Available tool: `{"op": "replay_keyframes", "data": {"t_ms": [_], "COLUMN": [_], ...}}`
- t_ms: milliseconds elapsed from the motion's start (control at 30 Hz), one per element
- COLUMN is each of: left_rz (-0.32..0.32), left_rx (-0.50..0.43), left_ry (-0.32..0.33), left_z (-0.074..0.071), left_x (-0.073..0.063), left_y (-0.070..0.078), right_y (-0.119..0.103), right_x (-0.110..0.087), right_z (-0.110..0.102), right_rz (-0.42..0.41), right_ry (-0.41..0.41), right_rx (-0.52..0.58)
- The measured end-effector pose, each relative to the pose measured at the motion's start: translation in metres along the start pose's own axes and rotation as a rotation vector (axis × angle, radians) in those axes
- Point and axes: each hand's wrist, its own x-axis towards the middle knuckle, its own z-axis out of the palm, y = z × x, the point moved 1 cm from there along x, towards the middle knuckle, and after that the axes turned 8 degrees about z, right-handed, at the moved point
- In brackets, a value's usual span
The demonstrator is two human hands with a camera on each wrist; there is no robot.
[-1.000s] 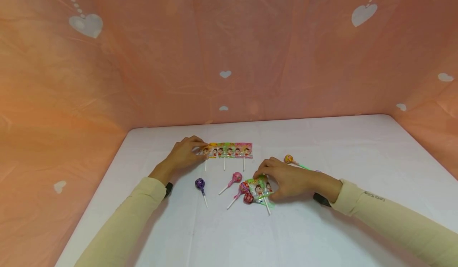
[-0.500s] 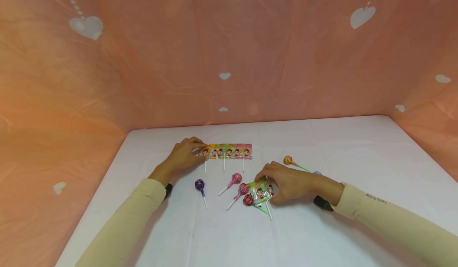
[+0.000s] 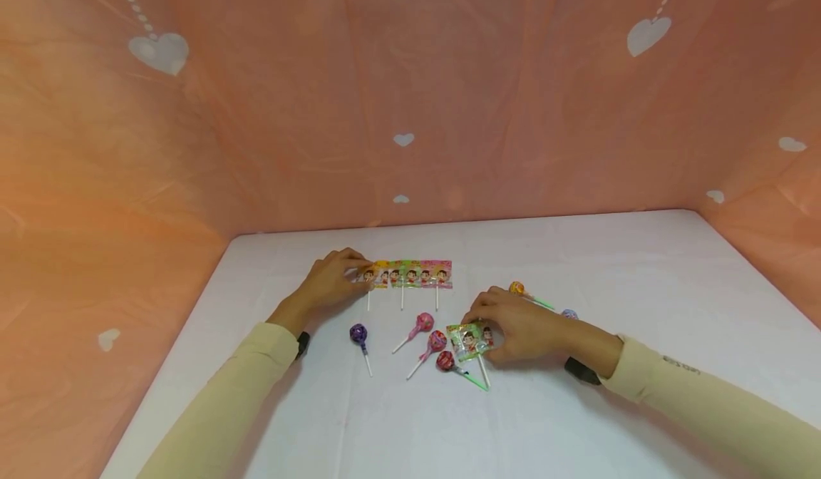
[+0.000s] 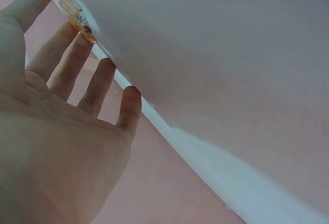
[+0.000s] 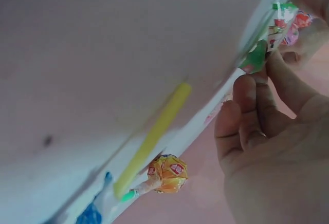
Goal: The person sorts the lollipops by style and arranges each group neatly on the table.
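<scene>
Three flat-wrapped lollipops lie in a row: an orange one [image 3: 382, 277], a green one [image 3: 406, 274] and a pink one [image 3: 439, 274]. My left hand [image 3: 330, 278] holds the orange one's left end between thumb and fingertips; its other fingers extend loosely in the left wrist view. Nearer and to the right, my right hand [image 3: 522, 326] pinches another green flat lollipop [image 3: 467, 341] by its wrapper, stick pointing toward me. Just left of it lie a red round lollipop [image 3: 445, 361] with a green stick and a pink-and-red one [image 3: 437, 340].
A pink round lollipop [image 3: 425, 321] and a purple one [image 3: 358, 333] lie on the white table [image 3: 398, 429]. Behind the right hand are an orange lollipop [image 3: 517, 289] and a blue one [image 3: 569, 314], partly hidden. Peach cloth [image 3: 410, 73] hangs around the back and sides.
My right hand has drawn the green flat lollipop slightly right and toward me, exposing the red lollipop and its green stick. The left hand stays at the row.
</scene>
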Motion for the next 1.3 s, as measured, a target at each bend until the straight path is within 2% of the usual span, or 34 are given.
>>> {"op": "replay_keyframes", "data": {"t_ms": [333,500,600,733,933,1100,1300], "left_rz": [-0.009,-0.019,-0.013,-0.007,-0.017,-0.007,0.003], "left_rx": [-0.003,-0.01,-0.007,-0.005,-0.021,-0.01,-0.015], "left_ry": [-0.002,-0.011,-0.006,0.003,-0.007,-0.003,0.002], "left_z": [0.0,0.0,0.0,0.001,0.001,-0.001,0.0], "left_x": [0.001,0.001,0.001,0.001,0.001,0.0,0.0], "left_y": [0.002,0.003,0.002,0.0,0.001,0.003,-0.001], "right_y": [0.002,0.001,-0.003,-0.011,-0.017,-0.017,-0.019], "right_x": [0.0,0.0,0.002,0.007,0.016,0.018,0.018], "right_z": [-0.002,-0.002,-0.001,0.003,0.007,0.007,0.006], "right_rz": [0.041,0.069,0.125,0.206,0.251,0.285,0.267], "right_ry": [0.116,0.104,0.096,0.095,0.105,0.06,0.053], "right_rx": [0.021,0.011,-0.004,-0.059,-0.149,-0.084,-0.043]}}
